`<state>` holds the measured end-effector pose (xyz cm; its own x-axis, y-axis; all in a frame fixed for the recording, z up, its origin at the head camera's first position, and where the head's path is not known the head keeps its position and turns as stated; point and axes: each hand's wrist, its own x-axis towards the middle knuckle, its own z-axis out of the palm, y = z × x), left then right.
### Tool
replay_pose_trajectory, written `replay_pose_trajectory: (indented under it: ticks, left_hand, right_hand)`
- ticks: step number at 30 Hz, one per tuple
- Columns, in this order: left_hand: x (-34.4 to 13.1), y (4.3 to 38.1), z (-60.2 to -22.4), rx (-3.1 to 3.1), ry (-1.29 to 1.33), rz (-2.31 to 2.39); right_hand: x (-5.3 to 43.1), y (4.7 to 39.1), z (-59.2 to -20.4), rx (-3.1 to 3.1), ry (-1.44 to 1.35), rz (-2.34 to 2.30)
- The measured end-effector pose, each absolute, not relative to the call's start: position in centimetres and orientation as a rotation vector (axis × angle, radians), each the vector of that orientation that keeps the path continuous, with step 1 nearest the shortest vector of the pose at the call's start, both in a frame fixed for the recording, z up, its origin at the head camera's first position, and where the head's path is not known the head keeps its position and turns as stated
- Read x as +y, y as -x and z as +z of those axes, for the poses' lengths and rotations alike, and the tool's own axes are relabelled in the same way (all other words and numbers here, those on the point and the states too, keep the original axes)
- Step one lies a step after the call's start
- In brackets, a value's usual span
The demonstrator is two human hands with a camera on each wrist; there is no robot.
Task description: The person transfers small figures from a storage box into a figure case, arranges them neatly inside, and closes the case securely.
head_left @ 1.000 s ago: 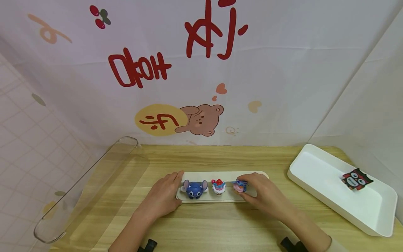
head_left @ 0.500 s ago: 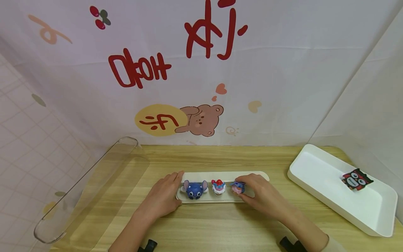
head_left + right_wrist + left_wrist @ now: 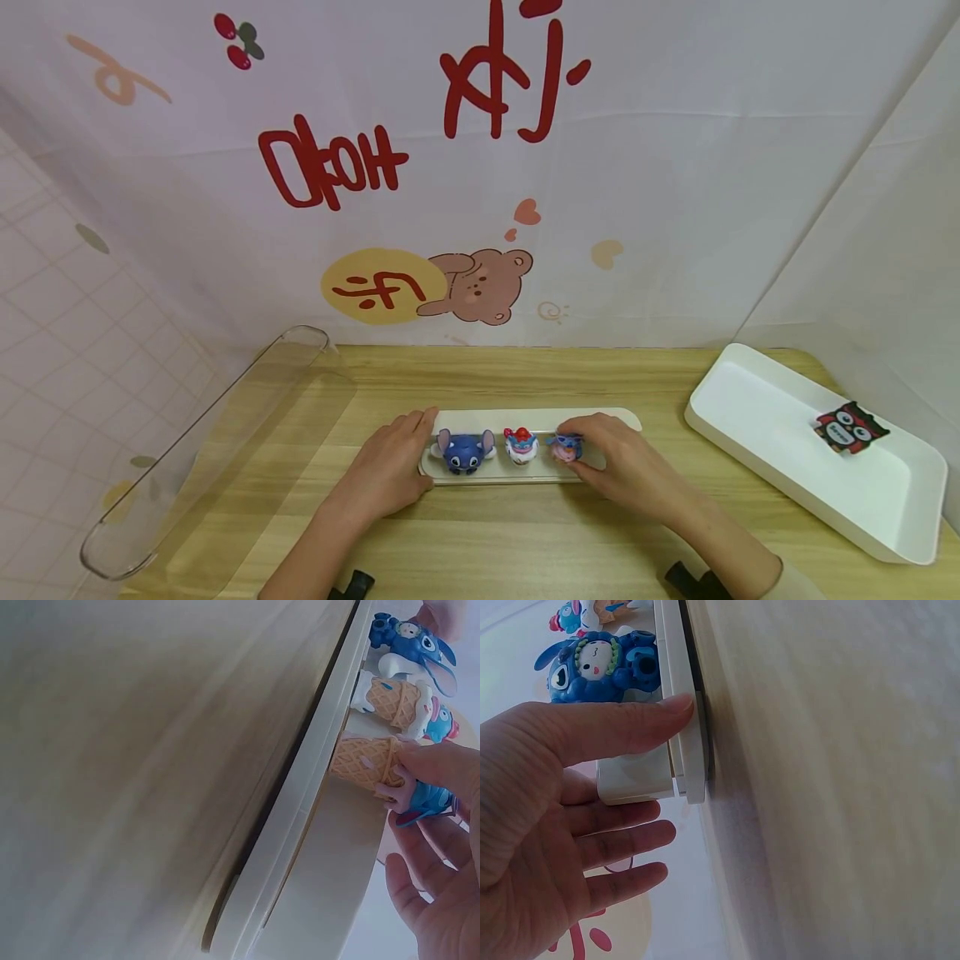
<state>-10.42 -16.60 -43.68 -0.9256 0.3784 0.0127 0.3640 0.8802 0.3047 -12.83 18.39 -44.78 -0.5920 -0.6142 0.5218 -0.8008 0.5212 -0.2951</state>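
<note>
One blue big-eared figurine [image 3: 462, 452], one white figurine with a red top [image 3: 521, 447] and one blue-and-pink figurine [image 3: 566, 450] are standing in a row on a cream stand [image 3: 517, 419] in the head view. The left hand [image 3: 386, 465] is gripping the stand's left end; the right hand [image 3: 630, 462] is pinching the blue-and-pink figurine. Large red characters [image 3: 491, 79] are spreading over the white backdrop [image 3: 690, 208]; an owl piece [image 3: 851, 427] in a white tray [image 3: 787, 450] is bearing lettering too small to read. In the left wrist view, the thumb is pressing the stand's edge, three fingers extending apart. In the right wrist view, thumb and forefinger are holding the blue-and-pink figurine above its waffle cone [image 3: 364, 761].
</note>
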Motion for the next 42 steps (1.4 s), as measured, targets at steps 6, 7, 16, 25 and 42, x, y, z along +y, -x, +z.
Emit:
replay_pose_trajectory:
  ticks: [6, 7, 16, 25, 42]
  left_hand:
    - [-16.6, 10.5, -43.7, 2.998, -0.587, 0.467]
    - [-16.6, 10.5, -43.7, 2.998, -0.589, 0.465]
    - [-16.6, 10.5, -43.7, 2.996, -0.592, 0.461]
    - [-16.5, 10.5, -43.6, 3.005, -0.603, 0.446]
    - [-16.5, 10.4, -43.5, 2.988, -0.577, 0.456]
  right_hand:
    - [18.2, 12.7, -44.7, -2.393, -1.174, 0.706]
    - [18.2, 12.7, -44.7, -2.39, -1.174, 0.705]
    - [18.1, 12.6, -44.6, -2.377, -1.169, 0.701]
    - [18.2, 12.3, -44.7, -2.415, -1.119, 0.681]
    - [22.8, 12.4, -39.7, -2.326, -1.019, 0.641]
